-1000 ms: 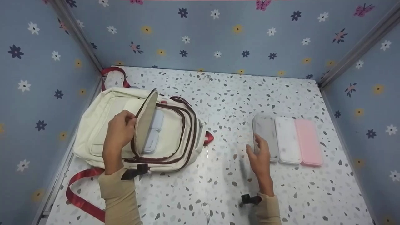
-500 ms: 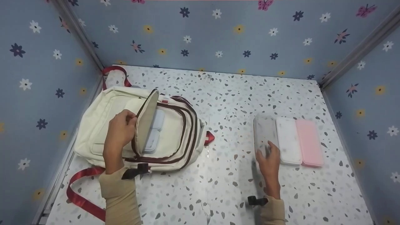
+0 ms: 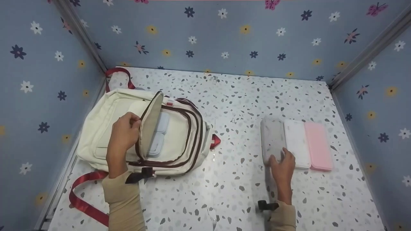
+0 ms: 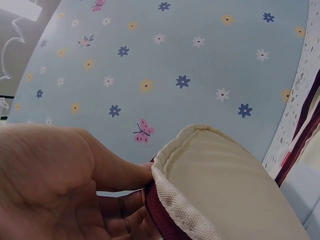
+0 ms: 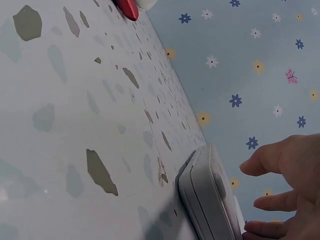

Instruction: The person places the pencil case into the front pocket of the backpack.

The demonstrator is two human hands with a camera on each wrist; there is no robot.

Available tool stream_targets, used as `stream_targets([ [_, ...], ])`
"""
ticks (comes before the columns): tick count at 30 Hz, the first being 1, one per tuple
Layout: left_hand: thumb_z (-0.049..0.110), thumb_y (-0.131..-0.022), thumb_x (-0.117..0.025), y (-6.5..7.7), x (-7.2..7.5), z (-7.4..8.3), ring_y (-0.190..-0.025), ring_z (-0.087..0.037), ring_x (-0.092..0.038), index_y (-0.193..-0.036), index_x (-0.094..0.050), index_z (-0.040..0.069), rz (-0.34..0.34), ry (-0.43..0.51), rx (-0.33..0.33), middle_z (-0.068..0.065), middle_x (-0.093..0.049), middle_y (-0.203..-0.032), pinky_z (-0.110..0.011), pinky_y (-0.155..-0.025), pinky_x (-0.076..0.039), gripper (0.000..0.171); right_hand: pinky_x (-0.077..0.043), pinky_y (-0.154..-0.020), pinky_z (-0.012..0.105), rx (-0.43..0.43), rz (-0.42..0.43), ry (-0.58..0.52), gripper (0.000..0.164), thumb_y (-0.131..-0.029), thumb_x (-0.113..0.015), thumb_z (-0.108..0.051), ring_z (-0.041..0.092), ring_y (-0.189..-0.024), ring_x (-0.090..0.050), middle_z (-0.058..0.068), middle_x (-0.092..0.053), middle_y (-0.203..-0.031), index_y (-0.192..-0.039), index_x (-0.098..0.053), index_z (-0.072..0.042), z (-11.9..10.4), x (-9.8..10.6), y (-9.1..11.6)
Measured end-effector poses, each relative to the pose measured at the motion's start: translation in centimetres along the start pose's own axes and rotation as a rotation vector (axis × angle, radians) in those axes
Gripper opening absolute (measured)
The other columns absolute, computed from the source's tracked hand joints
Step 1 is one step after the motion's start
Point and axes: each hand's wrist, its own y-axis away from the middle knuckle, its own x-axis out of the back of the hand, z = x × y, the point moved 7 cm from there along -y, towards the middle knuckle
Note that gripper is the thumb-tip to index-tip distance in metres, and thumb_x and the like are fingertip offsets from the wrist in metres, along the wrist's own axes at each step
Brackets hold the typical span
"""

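On the left lies a cream backpack (image 3: 104,112) with its front pocket unzipped. My left hand (image 3: 123,133) pinches the edge of the pocket flap (image 3: 151,125) between thumb and fingers and holds it raised; the left wrist view shows this grip on the flap's rim (image 4: 175,200). Inside the pocket are two pale blue-grey cases (image 3: 156,145). To the right, a grey rectangular case (image 3: 273,136) lies beside a white case (image 3: 296,141) and a pink case (image 3: 318,146). Over the grey case's near end is my right hand (image 3: 283,170), thumb and fingers spread; the right wrist view shows a gap between them and the case (image 5: 205,187).
A speckled white table (image 3: 231,192) carries everything. Flowered blue panels (image 3: 218,35) wall it at the back and both sides. A red strap (image 3: 85,205) loops out in front of the backpack, and a red tab (image 3: 215,141) sticks out on its right.
My right hand has shifted rightward and a little nearer, from the grey case's left edge to over its near end. The left hand keeps its hold on the flap.
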Motion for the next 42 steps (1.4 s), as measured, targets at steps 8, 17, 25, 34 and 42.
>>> stream_targets([
  [8,0.01,-0.099,-0.045,0.1,0.1,0.1,-0.088,-0.032,-0.054,-0.108,-0.056,-0.004,-0.001,0.002,-0.007,-0.02,-0.059,-0.098,-0.041,-0.077,-0.041,0.019,-0.025,-0.112,0.052,-0.045,-0.006,0.014,0.064,-0.088,-0.059,-0.019,0.043,-0.134,-0.032,0.029,-0.033,-0.143,-0.142,-0.034,0.004,-0.1,-0.5,0.0],
  [17,0.009,-0.099,-0.046,-0.1,0.2,0.3,-0.087,-0.032,-0.054,-0.107,-0.056,-0.005,0.002,0.0,-0.017,-0.021,-0.059,-0.096,-0.04,-0.077,-0.04,0.018,-0.022,-0.111,0.055,-0.075,-0.043,0.089,0.089,-0.085,-0.068,-0.031,0.046,-0.136,-0.024,0.032,-0.021,-0.148,-0.15,-0.015,0.001,0.3,-1.9,0.7],
  [25,0.009,-0.1,-0.045,-0.1,0.2,0.3,-0.088,-0.032,-0.055,-0.108,-0.056,-0.005,-0.013,-0.004,-0.009,-0.021,-0.059,-0.097,-0.041,-0.078,-0.04,0.02,-0.021,-0.112,0.054,-0.068,0.012,0.076,0.104,-0.08,-0.074,-0.03,0.044,-0.137,-0.023,0.029,-0.02,-0.149,-0.152,-0.005,-0.003,0.6,-2.8,1.0],
  [34,0.01,-0.099,-0.046,-0.2,0.1,0.3,-0.09,-0.033,-0.054,-0.106,-0.056,-0.004,-0.013,-0.013,-0.012,-0.021,-0.059,-0.097,-0.042,-0.08,-0.04,0.019,-0.019,-0.115,0.051,-0.088,0.037,0.032,0.105,-0.081,-0.073,-0.031,0.04,-0.142,-0.02,0.023,-0.014,-0.154,-0.154,-0.001,-0.008,0.9,-3.1,1.2],
  [42,0.009,-0.099,-0.046,-0.2,0.1,0.3,-0.088,-0.032,-0.054,-0.105,-0.056,-0.004,-0.007,-0.014,-0.009,-0.02,-0.059,-0.095,-0.04,-0.078,-0.04,0.018,-0.017,-0.116,0.049,-0.089,0.024,0.014,0.099,-0.084,-0.071,-0.034,0.038,-0.144,-0.018,0.021,-0.011,-0.157,-0.153,-0.006,-0.007,0.7,-2.9,1.5],
])
